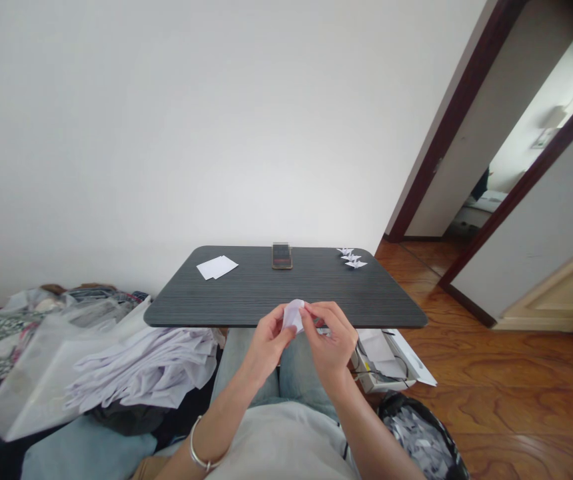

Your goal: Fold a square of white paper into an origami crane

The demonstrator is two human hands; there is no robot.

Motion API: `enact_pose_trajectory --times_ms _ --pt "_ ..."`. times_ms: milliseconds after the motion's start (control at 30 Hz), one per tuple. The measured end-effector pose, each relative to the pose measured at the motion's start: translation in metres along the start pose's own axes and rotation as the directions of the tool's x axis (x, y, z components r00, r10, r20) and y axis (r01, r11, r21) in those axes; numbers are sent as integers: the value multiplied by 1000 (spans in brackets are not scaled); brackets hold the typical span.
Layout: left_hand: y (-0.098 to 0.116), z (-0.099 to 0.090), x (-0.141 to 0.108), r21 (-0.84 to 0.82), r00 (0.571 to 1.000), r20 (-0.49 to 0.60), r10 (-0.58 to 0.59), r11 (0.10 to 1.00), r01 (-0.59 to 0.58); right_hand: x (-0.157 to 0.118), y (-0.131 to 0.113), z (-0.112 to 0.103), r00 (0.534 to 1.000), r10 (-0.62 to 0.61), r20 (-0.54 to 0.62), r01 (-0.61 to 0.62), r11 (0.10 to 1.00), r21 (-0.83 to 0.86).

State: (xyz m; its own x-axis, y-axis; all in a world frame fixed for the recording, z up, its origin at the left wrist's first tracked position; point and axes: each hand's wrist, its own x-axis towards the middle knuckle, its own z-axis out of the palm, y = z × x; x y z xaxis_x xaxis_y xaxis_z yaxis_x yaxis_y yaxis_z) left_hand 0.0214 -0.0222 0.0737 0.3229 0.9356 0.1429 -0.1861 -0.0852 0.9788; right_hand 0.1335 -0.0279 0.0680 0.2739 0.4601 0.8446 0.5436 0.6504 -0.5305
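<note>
white folded paper (pixel 293 316) sits pinched between our hands, just above the near edge of the dark wood-grain table (pixel 286 293) in the head view. our left hand (pixel 266 347) and right hand (pixel 329 337) are close together, both clamped on the paper from either side, and a metal bangle (pixel 196 443) circles the left wrist. from the paper, loose white sheets (pixel 216 267) lie ahead and to the left on the table, an upright phone (pixel 282 256) stands straight ahead near the far edge, and three small paper cranes (pixel 352 258) sit ahead and to the right. further left of the paper is a white plastic bag (pixel 26 393), and below and to the right is a low open box (pixel 381 357).

we judge that too hard a squeeze could crease or tear the thin paper, and a loose pinch could drop it onto our knees, since nothing lies beneath it but our lap. our fingers hide most of the paper, so we cannot make out its folds. the table cuts off part of the box, and what it holds is hard to tell.
</note>
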Motion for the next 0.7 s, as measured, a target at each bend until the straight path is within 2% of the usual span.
enact_pose_trajectory --times_ms 233,700 --pt "1 1 -1 18 1000 -4 4 1000 -4 -2 2 1 999 -35 -37 34 999 -13" --pt "5 2 -2 12 1000 -3 -2 1000 2 4 -3 0 999 1 -34 0 1000 31"
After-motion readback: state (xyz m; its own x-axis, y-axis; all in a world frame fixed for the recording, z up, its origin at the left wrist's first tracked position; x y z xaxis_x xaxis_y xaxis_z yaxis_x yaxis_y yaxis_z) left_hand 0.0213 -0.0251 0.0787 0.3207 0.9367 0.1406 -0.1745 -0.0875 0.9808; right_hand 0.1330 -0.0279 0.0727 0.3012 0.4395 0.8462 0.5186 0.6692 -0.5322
